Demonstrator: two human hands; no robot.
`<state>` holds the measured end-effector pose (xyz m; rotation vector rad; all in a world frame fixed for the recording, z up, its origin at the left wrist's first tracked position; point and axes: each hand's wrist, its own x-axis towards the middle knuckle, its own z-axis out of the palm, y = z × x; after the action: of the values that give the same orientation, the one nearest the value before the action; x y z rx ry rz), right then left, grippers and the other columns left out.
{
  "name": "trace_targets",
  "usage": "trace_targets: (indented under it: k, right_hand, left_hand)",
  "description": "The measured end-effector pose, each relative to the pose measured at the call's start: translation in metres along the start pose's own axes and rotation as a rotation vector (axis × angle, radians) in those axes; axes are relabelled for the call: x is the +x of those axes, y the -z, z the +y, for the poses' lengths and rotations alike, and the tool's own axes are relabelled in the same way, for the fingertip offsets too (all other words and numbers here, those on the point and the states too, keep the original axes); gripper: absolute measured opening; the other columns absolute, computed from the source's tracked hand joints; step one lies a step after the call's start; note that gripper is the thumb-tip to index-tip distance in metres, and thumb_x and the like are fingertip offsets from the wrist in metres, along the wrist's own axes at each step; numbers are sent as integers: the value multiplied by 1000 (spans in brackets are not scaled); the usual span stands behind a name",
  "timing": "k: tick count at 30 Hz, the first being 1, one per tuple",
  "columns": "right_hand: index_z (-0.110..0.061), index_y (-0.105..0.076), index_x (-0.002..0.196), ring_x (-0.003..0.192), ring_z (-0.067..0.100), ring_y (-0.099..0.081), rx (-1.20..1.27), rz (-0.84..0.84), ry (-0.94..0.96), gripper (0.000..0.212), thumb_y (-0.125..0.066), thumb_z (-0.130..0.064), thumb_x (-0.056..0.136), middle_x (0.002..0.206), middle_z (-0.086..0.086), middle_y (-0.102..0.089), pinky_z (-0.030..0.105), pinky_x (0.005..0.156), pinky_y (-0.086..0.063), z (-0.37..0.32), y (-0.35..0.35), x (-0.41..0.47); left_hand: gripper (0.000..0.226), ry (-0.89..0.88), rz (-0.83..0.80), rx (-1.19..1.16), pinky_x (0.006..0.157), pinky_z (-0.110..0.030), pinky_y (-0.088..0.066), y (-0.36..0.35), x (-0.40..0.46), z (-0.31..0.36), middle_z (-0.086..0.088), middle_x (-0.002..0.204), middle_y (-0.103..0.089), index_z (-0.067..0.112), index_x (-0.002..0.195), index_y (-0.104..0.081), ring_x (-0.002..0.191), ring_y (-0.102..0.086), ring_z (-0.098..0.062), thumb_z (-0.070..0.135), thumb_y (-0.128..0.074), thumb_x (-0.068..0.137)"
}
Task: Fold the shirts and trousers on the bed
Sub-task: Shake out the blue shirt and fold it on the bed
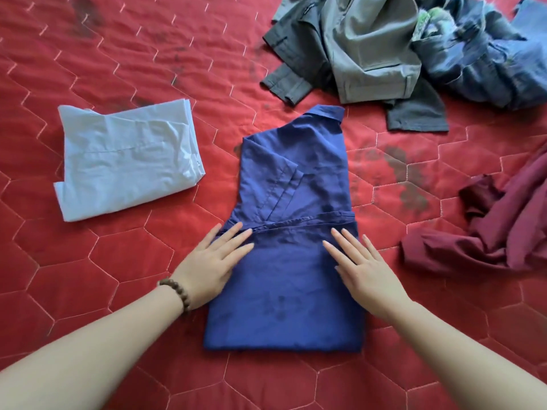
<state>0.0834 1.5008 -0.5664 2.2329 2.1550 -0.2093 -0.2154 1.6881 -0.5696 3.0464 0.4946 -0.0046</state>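
Observation:
A blue shirt (291, 208) lies in the middle of the red quilted bed (118, 69), its sleeves turned in and its lower part folded up over itself. My left hand (211, 263) lies flat with straight fingers on the left side of the folded lower part. My right hand (362, 267) lies flat on the right side of the same fold. Neither hand grips the cloth. A folded white shirt (127, 159) rests to the left.
A loose heap of grey trousers (364, 51) and blue denim (485, 60) lies at the back right. A crumpled maroon garment (497, 226) sits at the right edge. Dark stains mark the quilt in places. A bead bracelet circles my left wrist.

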Motion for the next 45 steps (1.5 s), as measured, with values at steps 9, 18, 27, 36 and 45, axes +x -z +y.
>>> trace_targets:
  k: [9,18,27,36,45]
  right_hand:
    - [-17,-50,135,128,28,-49,-59,-97,352,53,-44,-16,83,139,10,-53,45,112,-23,29,8,-56]
    - [-13,-73,97,94,31,-65,186,22,77,38,-42,-13,74,107,8,-68,35,97,-40,-8,11,-39]
    - [-16,-61,71,69,-2,-44,994,5,-382,28,-50,-22,96,63,-24,-49,17,61,-36,19,109,53]
    - [2,-64,98,88,24,-61,1033,-79,-841,52,-57,-49,90,90,16,-67,34,68,-41,61,59,184]
    - [-13,-55,84,64,0,-45,907,487,-567,12,-57,-7,93,70,-4,-54,13,63,-36,56,73,183]
  left_hand:
    - [84,-307,-273,-25,116,-38,-13,-1,-51,-9,1,156,-26,20,149,-23,143,-26,-20,23,-42,68]
    - [53,2,-77,-310,102,-34,-32,5,-33,17,2,120,-67,21,110,-71,112,-63,-16,14,-36,71]
    - [36,1004,56,-1455,64,-26,-35,77,58,-49,-8,75,-53,11,74,-57,74,-47,-16,41,-55,93]
    - [12,1297,186,-1474,91,-44,-52,22,145,-87,-13,107,-70,11,97,-67,95,-66,-26,19,-65,88]
    - [9,1025,554,-1099,63,-7,-42,59,171,-90,6,77,-65,20,87,-63,66,-55,6,12,-61,90]
